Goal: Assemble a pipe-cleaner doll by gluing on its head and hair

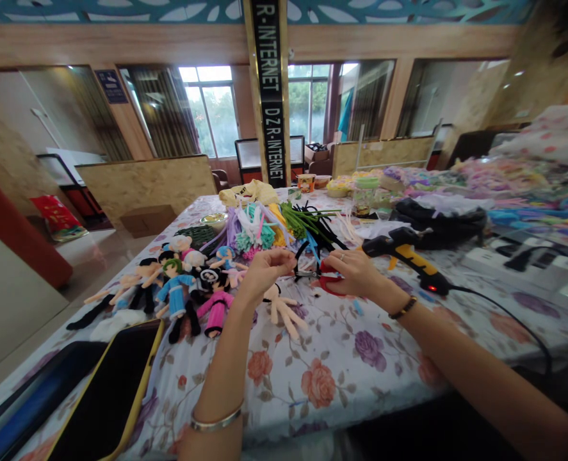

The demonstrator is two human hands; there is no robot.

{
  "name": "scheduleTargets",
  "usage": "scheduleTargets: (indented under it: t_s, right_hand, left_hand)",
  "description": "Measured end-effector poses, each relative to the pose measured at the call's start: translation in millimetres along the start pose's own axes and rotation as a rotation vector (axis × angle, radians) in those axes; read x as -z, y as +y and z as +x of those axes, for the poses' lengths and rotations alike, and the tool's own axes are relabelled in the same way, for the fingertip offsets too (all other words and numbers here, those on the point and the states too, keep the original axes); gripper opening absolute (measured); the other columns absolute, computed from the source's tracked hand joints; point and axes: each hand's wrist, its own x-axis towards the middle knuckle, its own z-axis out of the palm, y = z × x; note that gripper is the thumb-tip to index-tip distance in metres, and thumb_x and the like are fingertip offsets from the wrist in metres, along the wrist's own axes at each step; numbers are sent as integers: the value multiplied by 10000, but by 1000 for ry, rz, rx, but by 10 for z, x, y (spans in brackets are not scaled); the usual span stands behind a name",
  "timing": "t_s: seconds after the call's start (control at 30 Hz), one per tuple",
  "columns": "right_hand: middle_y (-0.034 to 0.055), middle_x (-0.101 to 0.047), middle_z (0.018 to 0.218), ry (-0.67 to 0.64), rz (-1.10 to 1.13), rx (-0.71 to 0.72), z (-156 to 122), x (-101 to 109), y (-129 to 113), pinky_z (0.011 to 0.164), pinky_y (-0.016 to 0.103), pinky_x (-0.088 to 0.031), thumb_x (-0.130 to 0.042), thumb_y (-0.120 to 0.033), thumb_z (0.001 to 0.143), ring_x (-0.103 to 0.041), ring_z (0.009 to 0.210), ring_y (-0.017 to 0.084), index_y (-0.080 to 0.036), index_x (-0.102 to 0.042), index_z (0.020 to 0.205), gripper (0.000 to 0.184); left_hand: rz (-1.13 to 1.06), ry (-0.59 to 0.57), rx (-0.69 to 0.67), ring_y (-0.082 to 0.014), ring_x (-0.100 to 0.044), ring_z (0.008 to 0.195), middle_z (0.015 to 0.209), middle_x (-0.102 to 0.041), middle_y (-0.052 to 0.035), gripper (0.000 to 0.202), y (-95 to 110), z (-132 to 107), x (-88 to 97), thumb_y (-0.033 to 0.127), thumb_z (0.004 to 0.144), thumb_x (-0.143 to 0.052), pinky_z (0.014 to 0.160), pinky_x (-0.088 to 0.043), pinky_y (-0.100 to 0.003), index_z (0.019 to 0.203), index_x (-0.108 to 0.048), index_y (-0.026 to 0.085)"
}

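My left hand [264,272] is raised over the flowered tablecloth [341,365], its fingers pinched on a black pipe cleaner [301,250] that curves toward my right hand. My right hand [353,272] grips red-handled scissors [329,280], whose blades point left at the pipe cleaner. Below my left hand lies a tan pipe-cleaner figure [284,310] with spread limbs. A bracelet sits on each wrist and a ring on my right hand.
Several pipe-cleaner dolls [182,288] lie at the left. A heap of coloured pipe cleaners [274,227] is behind my hands. A black and yellow glue gun [408,256] with its cord lies to the right. A yellow-cased phone [105,397] lies near left.
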Motion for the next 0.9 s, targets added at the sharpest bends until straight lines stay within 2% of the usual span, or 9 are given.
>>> scheduleTargets:
  t_s: [0.5,0.7,0.8,0.9]
  right_hand:
    - [3,-532,546,19,-5,18,-8,-3,-1,503,240,-299,-600,-358,755,-467,499,113,-181,-536,675,205]
    - [16,-561,570,23,1,17,10,13,-8,505,245,-304,-601,-356,748,-489,501,119,-180,-532,692,197]
    - [11,-551,549,4,10,-29,-4,-4,-1,497,243,-295,-586,-350,748,-489,488,122,-188,-513,680,191]
    - [15,-558,544,20,5,-143,-21,-37,19,493,237,-305,-559,-375,757,-507,493,130,-191,-500,681,207]
  left_hand:
    - [-36,-5,30,-86,-504,601,660,-597,-8,367,22,-8,-18,401,431,-805,610,-455,-224,608,-646,122]
    - [-44,22,34,-78,-489,590,634,-566,13,370,31,-11,-27,399,416,-810,617,-462,-232,594,-635,126]
    - [-50,35,44,-84,-502,598,641,-579,10,384,28,-9,-25,404,409,-813,632,-472,-244,604,-636,125]
    - [-69,79,55,-82,-511,586,621,-582,16,407,3,12,-9,401,398,-819,639,-480,-250,633,-638,123]
